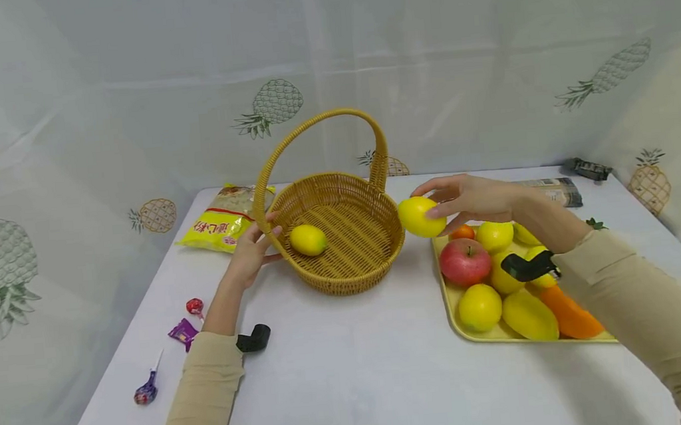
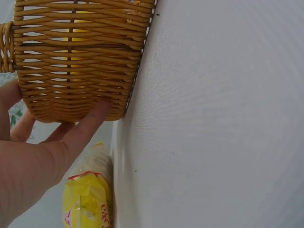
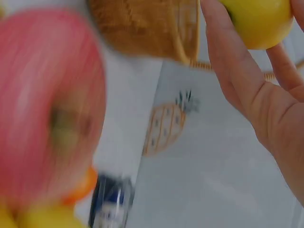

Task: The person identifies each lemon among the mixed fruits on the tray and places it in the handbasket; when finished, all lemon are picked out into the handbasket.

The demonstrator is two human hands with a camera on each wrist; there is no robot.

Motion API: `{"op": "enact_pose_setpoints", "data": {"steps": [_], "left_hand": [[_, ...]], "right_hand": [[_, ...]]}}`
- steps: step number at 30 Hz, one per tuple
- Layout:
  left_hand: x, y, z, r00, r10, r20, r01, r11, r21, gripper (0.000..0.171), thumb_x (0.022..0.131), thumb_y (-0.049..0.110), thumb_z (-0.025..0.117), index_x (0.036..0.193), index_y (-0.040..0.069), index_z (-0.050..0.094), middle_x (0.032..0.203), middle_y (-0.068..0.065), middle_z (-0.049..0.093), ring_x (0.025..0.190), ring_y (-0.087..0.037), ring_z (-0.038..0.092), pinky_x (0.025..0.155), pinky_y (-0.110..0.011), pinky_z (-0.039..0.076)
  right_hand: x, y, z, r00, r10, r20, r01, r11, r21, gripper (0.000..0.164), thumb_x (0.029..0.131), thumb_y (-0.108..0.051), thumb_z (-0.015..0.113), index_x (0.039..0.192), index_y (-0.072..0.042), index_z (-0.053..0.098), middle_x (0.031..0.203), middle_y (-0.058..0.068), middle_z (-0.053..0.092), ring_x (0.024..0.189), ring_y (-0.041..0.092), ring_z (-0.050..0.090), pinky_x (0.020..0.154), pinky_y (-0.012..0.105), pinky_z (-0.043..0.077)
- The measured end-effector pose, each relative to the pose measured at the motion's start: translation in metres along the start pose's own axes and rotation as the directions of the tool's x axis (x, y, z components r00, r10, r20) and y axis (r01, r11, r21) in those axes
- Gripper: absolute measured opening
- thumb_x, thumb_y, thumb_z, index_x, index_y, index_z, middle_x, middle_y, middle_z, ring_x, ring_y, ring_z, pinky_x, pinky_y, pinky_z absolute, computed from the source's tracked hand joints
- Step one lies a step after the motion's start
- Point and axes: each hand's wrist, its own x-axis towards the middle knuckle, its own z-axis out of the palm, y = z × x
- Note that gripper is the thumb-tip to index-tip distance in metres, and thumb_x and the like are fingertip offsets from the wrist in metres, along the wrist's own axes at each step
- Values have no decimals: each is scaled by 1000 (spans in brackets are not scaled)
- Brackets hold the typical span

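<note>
Nearest the camera is the tan right sleeve (image 1: 643,322), reaching across the white table (image 1: 354,385). The wicker basket (image 1: 346,284) stands near the middle, its tall handle arching over the opening. To its right lies a yellow tray (image 1: 453,294) crowded with fruit, partly hidden under the right forearm. A yellow bag (image 1: 216,232) lies to the left of the basket, behind the left hand (image 1: 250,254). That hand holds the basket's left wall by the foot of the handle, its thumb laid along the outside weave.

The right hand (image 1: 462,197) is the nearer one to the tray; its thumb and fingers are narrowed around a lemon (image 1: 415,218), held up from the table just beside the basket's right rim (whether it touches the rim, I cannot tell). The basket's opening lies left of those fingers, and the lemon's long axis runs roughly sideways, toward it. The red apple (image 1: 466,262) sits in the tray, below the right hand as the head view shows it. A second lemon (image 1: 309,240) rests inside the basket, against its left side, near the left fingertips. Smallest are the lollipop (image 1: 146,392) and purple sweet (image 1: 184,333) beside the left forearm.
</note>
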Motion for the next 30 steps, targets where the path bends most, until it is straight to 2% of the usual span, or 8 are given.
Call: {"op": "enact_pose_setpoints", "data": {"steps": [5,13,18,23,27,30], "left_hand": [[1,0,1,1000,-7,-6,7,1000,14,53,102,21,52,150,10,34,154,-16,25,134,-37,34,95,-57,46],[1,1,1,1000,-5,-11,5,1000,24,50,103,16,48,151,10,34,154,-17,25,134,-37,34,94,-57,47],[0,0,1,1000,-6,-12,7,999,36,50,104,17,48,151,11,33,153,-17,26,134,-37,35,95,-57,46],[0,-1,0,1000,5,-18,-4,999,46,49,104,17,48,150,11,35,153,-16,27,134,-37,35,95,-58,45],[0,-1,1,1000,3,-19,-2,999,48,50,103,21,50,150,12,35,152,-16,28,133,-36,36,94,-57,47],[1,-1,1,1000,-1,-15,1,999,46,52,102,23,51,150,12,35,152,-16,28,133,-35,37,94,-56,48]], "right_hand": [[39,-14,34,998,-15,57,11,998,66,52,94,-13,65,140,-5,42,135,20,45,109,33,56,91,52,50],[92,-15,86,992,102,69,-109,988,110,52,92,-15,68,139,-9,47,134,17,45,107,29,57,91,51,51],[113,-15,112,989,129,66,-135,986,94,52,91,-17,70,138,-9,50,135,15,44,105,28,57,85,46,55],[130,-11,132,989,149,4,-148,985,91,52,89,-20,73,135,-9,51,128,15,46,95,26,61,78,42,58],[139,-7,144,990,136,-42,-129,981,142,50,90,-18,72,133,-6,51,120,15,48,88,23,61,76,40,58],[141,-5,146,992,121,-42,-110,974,198,47,91,-13,70,133,-3,51,117,16,51,87,23,60,78,40,58]]}}
